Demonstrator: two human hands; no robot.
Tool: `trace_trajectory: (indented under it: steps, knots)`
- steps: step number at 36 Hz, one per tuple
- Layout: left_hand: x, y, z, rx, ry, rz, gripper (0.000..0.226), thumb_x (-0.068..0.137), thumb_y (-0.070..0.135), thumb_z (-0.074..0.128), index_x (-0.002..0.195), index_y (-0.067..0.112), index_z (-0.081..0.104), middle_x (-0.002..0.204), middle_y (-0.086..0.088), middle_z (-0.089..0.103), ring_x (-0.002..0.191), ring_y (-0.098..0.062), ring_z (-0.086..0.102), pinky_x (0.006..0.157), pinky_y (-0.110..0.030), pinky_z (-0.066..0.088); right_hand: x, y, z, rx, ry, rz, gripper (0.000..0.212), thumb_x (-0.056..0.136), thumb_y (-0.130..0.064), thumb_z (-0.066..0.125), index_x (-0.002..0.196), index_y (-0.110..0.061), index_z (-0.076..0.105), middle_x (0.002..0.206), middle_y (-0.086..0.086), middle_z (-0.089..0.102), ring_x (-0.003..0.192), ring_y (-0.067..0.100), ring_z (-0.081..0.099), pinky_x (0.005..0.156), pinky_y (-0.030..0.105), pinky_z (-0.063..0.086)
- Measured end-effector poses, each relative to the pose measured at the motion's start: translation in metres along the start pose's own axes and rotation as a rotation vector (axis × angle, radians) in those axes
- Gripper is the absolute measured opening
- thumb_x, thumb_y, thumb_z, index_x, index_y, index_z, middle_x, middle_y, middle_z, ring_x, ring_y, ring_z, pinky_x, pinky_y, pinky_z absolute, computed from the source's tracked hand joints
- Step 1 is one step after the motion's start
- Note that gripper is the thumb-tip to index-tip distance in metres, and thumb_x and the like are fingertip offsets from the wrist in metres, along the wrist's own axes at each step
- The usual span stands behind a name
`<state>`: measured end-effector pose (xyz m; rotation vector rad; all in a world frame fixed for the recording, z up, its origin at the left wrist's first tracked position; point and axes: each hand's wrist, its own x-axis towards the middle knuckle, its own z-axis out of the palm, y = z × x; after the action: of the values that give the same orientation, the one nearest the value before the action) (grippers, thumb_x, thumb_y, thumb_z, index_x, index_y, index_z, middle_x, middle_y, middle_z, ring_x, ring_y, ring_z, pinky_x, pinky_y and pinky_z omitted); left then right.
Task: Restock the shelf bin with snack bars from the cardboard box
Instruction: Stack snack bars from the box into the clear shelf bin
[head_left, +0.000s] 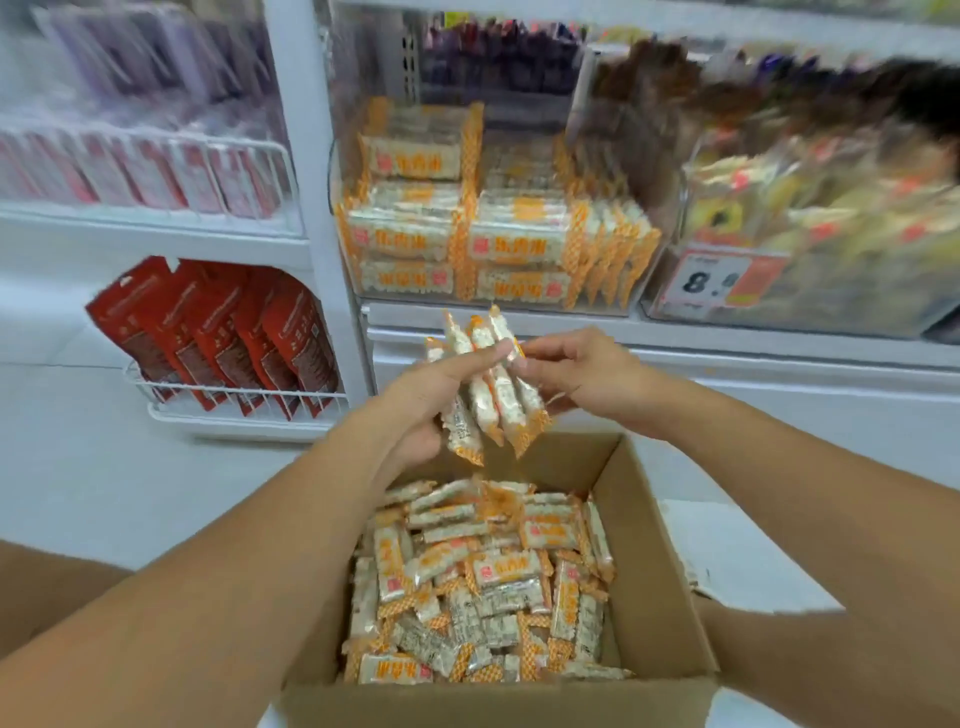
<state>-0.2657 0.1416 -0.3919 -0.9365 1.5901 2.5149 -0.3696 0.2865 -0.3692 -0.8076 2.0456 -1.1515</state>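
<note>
We can read little here. On the price tag (724, 280) fixed to the front of the clear bin (810, 306) at the right of the shelf, we make out a black "8." on white, with the digits after it too blurred for us to tell. The snack bars (485, 569) in the cardboard box (660, 613) carry orange characters and a small red square mark, which we cannot read. Print on the red pouches (218, 338) at lower left is also too small for us.

Box (654, 561) w/ bars (483, 577) in front, hands (519, 384) above it, shelf bin (498, 208) behind
</note>
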Motion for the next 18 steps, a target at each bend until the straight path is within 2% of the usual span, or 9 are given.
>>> trace_trajectory:
  steps: [1,3,6,8,9,11,14,15,18]
  knots:
    - [-0.003,0.016,0.006,0.006,0.008,0.012,0.088,0.056,0.051,0.094,0.129,0.014,0.061,0.151,0.003,0.041,0.144,-0.023,0.035,0.114,-0.045,0.036,0.001,-0.014,-0.006,-0.089,0.024,-0.041,0.028,0.101,-0.029,0.060,0.118,-0.010,0.071,0.082,0.009,0.050,0.069,0.015,0.051,0.062,0.021,0.054]
    - [-0.006,0.047,0.014,0.037,0.032,0.064,0.059,0.076,0.045,0.084,0.122,0.013,0.065,0.147,-0.004,0.049,0.141,-0.027,0.042,0.108,-0.040,0.041,0.001,-0.041,-0.018,-0.220,0.031,-0.111,0.034,0.103,-0.031,0.055,0.116,-0.002,0.067,0.079,0.008,0.047,0.072,0.015,0.050,0.066,0.029,0.054]
    - [-0.014,0.089,0.035,0.009,-0.060,0.099,0.021,0.095,0.029,0.066,0.099,0.009,0.073,0.095,-0.012,0.075,0.082,-0.026,0.073,0.071,-0.036,0.058,-0.006,-0.085,-0.033,-0.363,0.030,-0.232,0.037,0.094,-0.034,0.067,0.115,-0.004,0.061,0.076,0.002,0.049,0.070,0.014,0.047,0.068,0.035,0.043]
    - [-0.013,0.114,0.040,-0.072,-0.025,0.157,0.021,0.095,0.025,0.066,0.103,0.006,0.073,0.093,-0.015,0.076,0.074,-0.029,0.075,0.063,-0.039,0.061,-0.010,-0.107,-0.042,-0.493,0.019,-0.302,0.073,0.076,-0.055,0.079,0.137,-0.026,0.050,0.116,-0.005,0.061,0.100,0.012,0.058,0.089,0.035,0.047]
    - [-0.012,0.126,0.044,-0.122,0.005,0.176,0.026,0.092,0.026,0.070,0.110,0.007,0.072,0.101,-0.017,0.076,0.080,-0.032,0.076,0.064,-0.045,0.062,-0.010,-0.114,-0.044,-0.537,0.050,-0.322,0.103,0.066,-0.065,0.081,0.151,-0.033,0.033,0.138,-0.012,0.048,0.122,0.006,0.047,0.103,0.030,0.041]
    - [-0.006,0.144,0.046,-0.209,0.050,0.193,0.045,0.081,0.035,0.081,0.118,0.013,0.070,0.112,-0.018,0.074,0.091,-0.039,0.074,0.073,-0.056,0.059,-0.006,-0.120,-0.043,-0.531,0.180,-0.417,0.125,0.055,-0.069,0.082,0.157,-0.036,0.018,0.144,-0.016,0.032,0.132,-0.002,0.032,0.109,0.017,0.029]
    - [0.007,0.159,0.045,-0.216,0.147,0.231,0.102,0.029,0.055,0.098,0.121,0.022,0.068,0.121,-0.011,0.071,0.105,-0.042,0.069,0.082,-0.066,0.052,0.023,-0.115,-0.040,-0.488,0.361,-0.578,0.117,0.056,-0.057,0.091,0.154,-0.035,0.030,0.132,-0.008,0.041,0.122,-0.003,0.037,0.102,0.002,0.026]
    - [0.011,0.163,0.041,-0.222,0.169,0.243,0.106,0.025,0.056,0.098,0.121,0.023,0.068,0.122,-0.010,0.071,0.105,-0.041,0.069,0.083,-0.066,0.052,0.033,-0.115,-0.041,-0.501,0.374,-0.601,0.115,0.057,-0.056,0.090,0.154,-0.034,0.032,0.130,-0.007,0.043,0.120,-0.002,0.038,0.099,-0.001,0.024]
    - [0.011,0.176,0.037,-0.195,0.159,0.285,0.058,0.078,0.056,0.076,0.118,0.015,0.069,0.114,-0.010,0.074,0.099,-0.032,0.072,0.087,-0.051,0.058,0.063,-0.120,-0.047,-0.500,0.397,-0.605,0.097,0.068,-0.054,0.085,0.151,-0.029,0.041,0.126,-0.007,0.047,0.115,0.001,0.044,0.092,-0.006,0.024]
